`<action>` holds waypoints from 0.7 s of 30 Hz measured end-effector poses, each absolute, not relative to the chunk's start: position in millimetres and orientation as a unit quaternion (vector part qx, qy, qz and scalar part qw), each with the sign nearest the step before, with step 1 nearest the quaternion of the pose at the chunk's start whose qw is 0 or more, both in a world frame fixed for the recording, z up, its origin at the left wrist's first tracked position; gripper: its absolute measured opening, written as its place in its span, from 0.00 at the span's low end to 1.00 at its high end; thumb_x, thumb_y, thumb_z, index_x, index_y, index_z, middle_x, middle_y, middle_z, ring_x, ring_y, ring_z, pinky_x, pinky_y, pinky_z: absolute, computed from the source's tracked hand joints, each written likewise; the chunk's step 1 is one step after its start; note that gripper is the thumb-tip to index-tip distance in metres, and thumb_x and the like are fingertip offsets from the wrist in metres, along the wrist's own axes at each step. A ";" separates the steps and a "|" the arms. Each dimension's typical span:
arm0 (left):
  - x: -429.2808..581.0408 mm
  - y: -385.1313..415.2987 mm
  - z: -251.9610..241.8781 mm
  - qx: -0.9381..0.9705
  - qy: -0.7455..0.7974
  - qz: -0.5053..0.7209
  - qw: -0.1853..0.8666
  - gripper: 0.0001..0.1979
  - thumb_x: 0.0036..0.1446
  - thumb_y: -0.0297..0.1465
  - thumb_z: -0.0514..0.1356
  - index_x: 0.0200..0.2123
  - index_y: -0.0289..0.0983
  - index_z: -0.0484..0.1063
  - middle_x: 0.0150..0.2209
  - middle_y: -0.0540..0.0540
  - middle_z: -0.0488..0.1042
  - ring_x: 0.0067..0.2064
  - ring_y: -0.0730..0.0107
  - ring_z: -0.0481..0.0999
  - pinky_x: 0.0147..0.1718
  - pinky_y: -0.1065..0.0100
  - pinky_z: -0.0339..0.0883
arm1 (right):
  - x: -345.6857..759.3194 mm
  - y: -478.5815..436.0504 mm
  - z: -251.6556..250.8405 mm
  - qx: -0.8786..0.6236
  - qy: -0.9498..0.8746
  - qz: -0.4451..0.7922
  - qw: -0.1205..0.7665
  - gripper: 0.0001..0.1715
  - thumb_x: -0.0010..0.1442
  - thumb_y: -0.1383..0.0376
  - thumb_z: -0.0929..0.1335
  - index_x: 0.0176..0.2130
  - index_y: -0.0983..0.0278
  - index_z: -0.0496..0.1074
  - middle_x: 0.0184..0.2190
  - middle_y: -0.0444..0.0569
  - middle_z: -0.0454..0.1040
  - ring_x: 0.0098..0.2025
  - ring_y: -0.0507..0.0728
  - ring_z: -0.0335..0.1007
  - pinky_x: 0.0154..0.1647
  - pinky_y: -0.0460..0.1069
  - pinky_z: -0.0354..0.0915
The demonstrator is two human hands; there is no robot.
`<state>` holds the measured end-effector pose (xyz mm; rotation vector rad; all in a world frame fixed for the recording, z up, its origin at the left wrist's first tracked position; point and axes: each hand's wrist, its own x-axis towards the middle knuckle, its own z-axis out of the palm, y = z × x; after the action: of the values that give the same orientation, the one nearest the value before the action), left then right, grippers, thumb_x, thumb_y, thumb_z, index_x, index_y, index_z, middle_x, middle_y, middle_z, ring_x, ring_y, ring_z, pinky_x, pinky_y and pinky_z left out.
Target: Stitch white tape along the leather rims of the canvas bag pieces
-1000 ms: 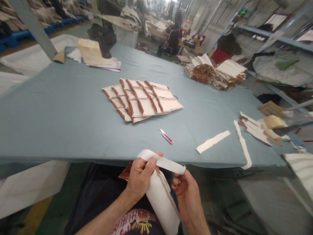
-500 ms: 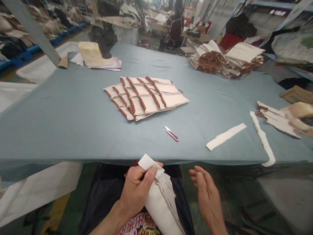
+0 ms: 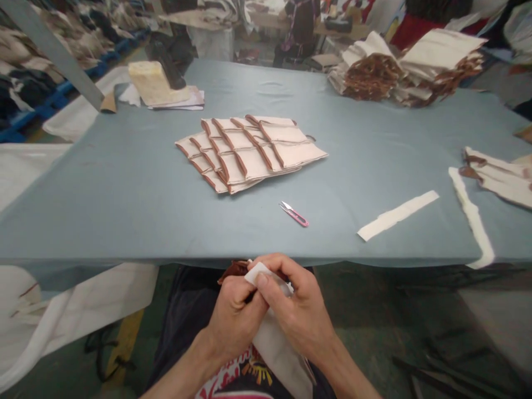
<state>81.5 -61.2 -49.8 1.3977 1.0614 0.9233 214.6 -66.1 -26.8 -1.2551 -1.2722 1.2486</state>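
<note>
Over my lap, just in front of the table edge, both hands meet on a folded cream fabric piece [image 3: 277,342] with a brown end [image 3: 234,270] showing beyond my fingers. My left hand [image 3: 238,310] is closed on the fabric. My right hand [image 3: 297,302] pinches a small white strip [image 3: 258,272] against its upper end, thumb on top. The fingers hide much of the strip. Beyond them on the table lie pink-handled thread snips [image 3: 294,214]. Farther back, several cream fabric pieces with brown edging [image 3: 253,152] overlap in a fanned pile.
The blue-grey table [image 3: 124,210] spans the view. Two whitish strips [image 3: 398,215] and a cream-brown fabric piece [image 3: 501,176] lie at right. Stacked fabric bundles [image 3: 369,69] stand back right; a yellowish block [image 3: 149,83] sits back left. A person [image 3: 297,27] is in the background.
My right hand has come in from the right and closed on the white strip beside my left hand. The view has tipped down slightly.
</note>
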 end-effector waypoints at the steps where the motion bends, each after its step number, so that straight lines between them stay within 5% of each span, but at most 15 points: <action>1: 79.6 -63.2 -51.2 0.588 0.452 0.385 0.549 0.25 0.67 0.42 0.59 0.19 0.36 0.63 0.18 0.54 0.58 0.20 0.78 0.55 0.20 0.73 0.50 | 214.2 -65.1 -29.4 -0.511 -0.491 0.520 0.476 0.08 0.66 0.60 0.70 0.37 0.61 0.78 0.38 0.47 0.81 0.40 0.56 0.76 0.45 0.49 0.68; 5: 70.9 -71.3 -64.9 0.500 0.499 0.412 0.575 0.22 0.71 0.51 0.50 0.38 0.39 0.69 0.23 0.54 0.64 0.23 0.73 0.59 0.23 0.72 0.56 | 215.0 -57.5 -51.5 -0.556 -0.331 0.513 0.564 0.19 0.65 0.49 0.71 0.35 0.62 0.76 0.30 0.45 0.77 0.31 0.53 0.70 0.34 0.47 0.66; 11: 56.1 -77.4 -88.7 0.476 0.579 0.377 0.543 0.34 0.70 0.59 0.40 0.22 0.41 0.55 0.20 0.54 0.56 0.23 0.72 0.53 0.22 0.69 0.53 | 202.1 -71.1 -111.1 -0.583 -0.289 0.548 0.526 0.28 0.60 0.41 0.72 0.30 0.62 0.70 0.19 0.37 0.61 0.20 0.48 0.53 0.21 0.45 0.52; 15: 42.0 -82.6 -88.2 0.515 0.585 0.337 0.528 0.35 0.67 0.61 0.46 0.21 0.39 0.61 0.21 0.52 0.61 0.24 0.72 0.56 0.22 0.69 0.52 | 191.3 -87.6 -128.3 -0.589 -0.275 0.572 0.500 0.29 0.59 0.40 0.72 0.30 0.62 0.71 0.19 0.36 0.60 0.19 0.48 0.48 0.18 0.45 0.47; 21: 29.1 -76.8 -79.3 0.566 0.553 0.284 0.542 0.22 0.66 0.46 0.57 0.26 0.36 0.70 0.21 0.53 0.65 0.22 0.75 0.59 0.21 0.74 0.52 | 199.8 -84.1 -112.3 -0.571 -0.297 0.604 0.471 0.29 0.57 0.40 0.73 0.28 0.62 0.72 0.17 0.37 0.59 0.20 0.48 0.47 0.19 0.45 0.45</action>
<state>29.1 -76.8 -79.3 1.3437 1.3145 0.6744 199.8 -84.1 -112.3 -1.3979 -0.7263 1.4783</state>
